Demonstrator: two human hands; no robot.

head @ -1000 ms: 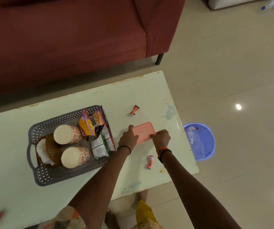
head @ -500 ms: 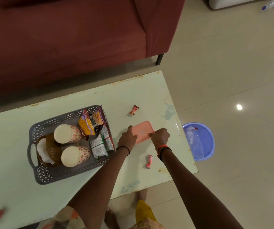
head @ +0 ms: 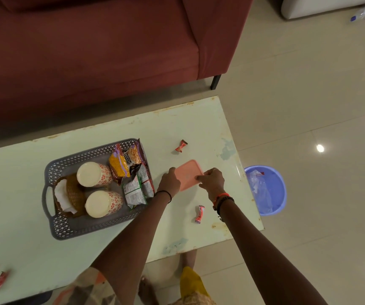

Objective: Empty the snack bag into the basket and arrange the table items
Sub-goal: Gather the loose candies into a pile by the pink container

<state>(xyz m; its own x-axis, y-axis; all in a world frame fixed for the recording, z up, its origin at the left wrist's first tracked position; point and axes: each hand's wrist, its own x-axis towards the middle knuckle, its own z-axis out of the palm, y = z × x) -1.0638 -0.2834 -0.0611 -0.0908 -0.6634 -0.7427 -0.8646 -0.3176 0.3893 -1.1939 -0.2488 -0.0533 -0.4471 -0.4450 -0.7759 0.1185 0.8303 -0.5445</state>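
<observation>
Hands: left hand [head: 168, 182] and right hand [head: 212, 181] each rest fingertips on the pink phone [head: 188, 174]; whether either grip is closed on it, I cannot tell.
Phone: flat on the pale green worktop [head: 199, 119], just right of the basket [head: 71, 227].
Handling: probably stiff, light, smooth; best taken by its long edges.
Basket: grey perforated plastic, holding crinkly snack packets [head: 134, 191] and two patterned cups [head: 93, 174].
</observation>
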